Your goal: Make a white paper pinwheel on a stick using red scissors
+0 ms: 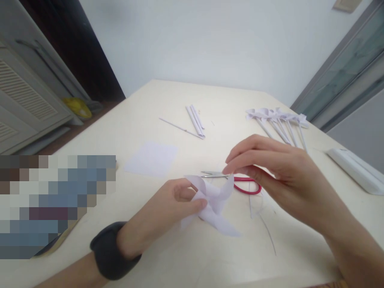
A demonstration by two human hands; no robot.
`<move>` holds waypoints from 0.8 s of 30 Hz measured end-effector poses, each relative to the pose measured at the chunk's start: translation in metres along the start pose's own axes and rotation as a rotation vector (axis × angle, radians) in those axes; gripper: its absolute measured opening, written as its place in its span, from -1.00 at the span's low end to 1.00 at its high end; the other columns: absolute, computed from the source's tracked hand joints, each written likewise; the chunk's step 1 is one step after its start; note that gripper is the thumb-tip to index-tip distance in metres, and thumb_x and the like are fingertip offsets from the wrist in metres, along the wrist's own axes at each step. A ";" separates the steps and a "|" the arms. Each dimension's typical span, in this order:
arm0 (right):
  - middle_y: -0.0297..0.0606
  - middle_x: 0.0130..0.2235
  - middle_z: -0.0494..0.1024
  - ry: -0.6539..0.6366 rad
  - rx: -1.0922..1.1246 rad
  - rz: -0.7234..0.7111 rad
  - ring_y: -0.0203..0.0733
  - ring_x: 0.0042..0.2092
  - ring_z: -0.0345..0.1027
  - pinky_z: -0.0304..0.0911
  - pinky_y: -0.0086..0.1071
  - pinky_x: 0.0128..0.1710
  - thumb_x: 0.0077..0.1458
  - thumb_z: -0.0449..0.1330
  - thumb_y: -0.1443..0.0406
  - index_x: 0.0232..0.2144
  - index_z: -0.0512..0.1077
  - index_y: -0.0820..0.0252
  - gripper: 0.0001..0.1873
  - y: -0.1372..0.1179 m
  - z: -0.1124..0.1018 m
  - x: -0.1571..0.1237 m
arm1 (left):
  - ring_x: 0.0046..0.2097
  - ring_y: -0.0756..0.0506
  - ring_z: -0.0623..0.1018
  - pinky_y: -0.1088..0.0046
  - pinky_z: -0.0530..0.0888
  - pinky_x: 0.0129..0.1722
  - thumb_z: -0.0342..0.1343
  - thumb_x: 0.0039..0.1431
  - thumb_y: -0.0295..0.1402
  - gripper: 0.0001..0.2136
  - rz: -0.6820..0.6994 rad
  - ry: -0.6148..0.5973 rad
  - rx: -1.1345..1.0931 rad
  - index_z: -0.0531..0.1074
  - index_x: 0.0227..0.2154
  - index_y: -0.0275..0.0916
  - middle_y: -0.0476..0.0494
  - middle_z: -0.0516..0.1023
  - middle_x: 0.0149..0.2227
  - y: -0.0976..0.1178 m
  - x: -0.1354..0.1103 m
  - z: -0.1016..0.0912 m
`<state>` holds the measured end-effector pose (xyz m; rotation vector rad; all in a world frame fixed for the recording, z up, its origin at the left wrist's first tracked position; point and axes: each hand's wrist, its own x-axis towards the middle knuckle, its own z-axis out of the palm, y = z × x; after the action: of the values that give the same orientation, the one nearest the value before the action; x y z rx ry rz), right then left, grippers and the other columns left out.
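A white paper pinwheel (214,196) with curled blades is held above the table in my left hand (177,204). My left thumb presses on its middle from the front, with the fingers behind the paper. My right hand (279,172) is closed in a pinch beside the upper right blade tip, fingertips close to the paper. What lies between those fingertips is hidden. Under and behind the pinwheel lie scissors with red handles (247,193), their blades pointing left. A thin wire (268,232) curls on the table below my right hand.
A square white sheet (151,159) lies left of the scissors. Farther back are rolled paper sticks (195,120) and a long thin wire (180,128). Several finished pinwheels on sticks (277,120) lie at the back right, near a white packet (357,170). The left side is pixelated.
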<state>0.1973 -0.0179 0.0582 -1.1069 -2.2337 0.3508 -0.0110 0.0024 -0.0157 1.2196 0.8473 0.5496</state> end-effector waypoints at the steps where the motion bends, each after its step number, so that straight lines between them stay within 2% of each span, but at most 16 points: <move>1: -0.33 -0.20 0.39 -0.031 0.012 -0.003 -0.36 -0.27 0.30 0.18 -0.50 -0.35 0.07 0.04 0.58 -0.32 0.43 0.16 -0.71 -0.001 0.003 -0.001 | -0.25 -0.10 0.54 0.43 0.41 -0.23 0.12 0.06 -0.41 -0.76 0.008 -0.002 0.006 0.49 -0.17 -0.17 -0.05 0.60 -0.30 -0.001 0.000 0.000; 5: -0.39 -0.26 0.37 -0.165 0.026 -0.009 -0.39 -0.33 0.26 0.14 -0.51 -0.41 -0.04 0.04 0.65 -0.23 0.36 0.12 -0.59 -0.003 0.020 -0.006 | -0.22 -0.07 0.54 0.49 0.42 -0.24 0.10 0.08 -0.47 -0.77 0.041 -0.016 0.003 0.49 -0.19 -0.13 -0.02 0.59 -0.26 -0.001 0.000 0.000; 10: -0.39 -0.28 0.39 -0.257 -0.010 -0.014 -0.33 -0.28 0.22 0.13 -0.47 -0.37 0.00 0.06 0.58 -0.20 0.24 0.15 -0.66 0.000 0.033 -0.009 | -0.23 -0.06 0.54 0.48 0.43 -0.25 0.08 0.07 -0.52 -0.75 0.043 -0.020 0.027 0.49 -0.20 -0.13 -0.01 0.59 -0.28 -0.003 0.001 -0.001; 14: -0.37 -0.32 0.36 -0.319 -0.114 -0.066 -0.33 -0.33 0.15 0.09 -0.44 -0.39 0.01 0.05 0.58 -0.24 0.23 0.21 -0.72 0.000 0.036 -0.010 | -0.26 -0.05 0.54 0.52 0.43 -0.30 0.03 0.03 -0.60 -0.71 0.072 -0.008 0.088 0.51 -0.25 -0.16 0.01 0.58 -0.33 -0.002 0.001 0.000; 17: -0.36 -0.37 0.32 -0.327 -0.215 -0.130 -0.32 -0.36 0.10 0.05 -0.43 -0.42 0.02 0.06 0.56 -0.31 0.25 0.25 -0.80 -0.003 0.036 -0.009 | -0.27 -0.05 0.53 0.53 0.42 -0.32 0.01 0.01 -0.60 -0.72 0.079 0.003 0.102 0.50 -0.29 -0.18 0.02 0.57 -0.34 -0.002 0.002 0.000; 19: -0.35 -0.40 0.30 -0.324 -0.275 -0.187 -0.31 -0.38 0.08 0.03 -0.41 -0.43 0.03 0.04 0.57 -0.35 0.27 0.27 -0.83 -0.005 0.036 -0.008 | -0.28 -0.06 0.53 0.52 0.42 -0.34 0.02 0.01 -0.56 -0.80 0.057 0.021 0.111 0.49 -0.36 -0.20 0.02 0.56 -0.38 -0.002 0.002 0.001; 24: -0.28 -0.44 0.31 -0.289 -0.371 -0.335 -0.25 -0.41 0.09 0.02 -0.35 -0.45 0.10 -0.07 0.56 -0.38 0.33 0.31 -0.78 -0.009 0.041 -0.007 | -0.38 -0.03 0.46 0.55 0.36 -0.46 0.04 -0.03 -0.50 -0.93 0.055 0.068 0.256 0.41 -0.49 -0.26 0.03 0.48 -0.47 -0.002 0.001 0.001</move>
<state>0.1684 -0.0276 0.0279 -0.8732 -2.7668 -0.0541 -0.0099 0.0021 -0.0183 1.4673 0.9654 0.5408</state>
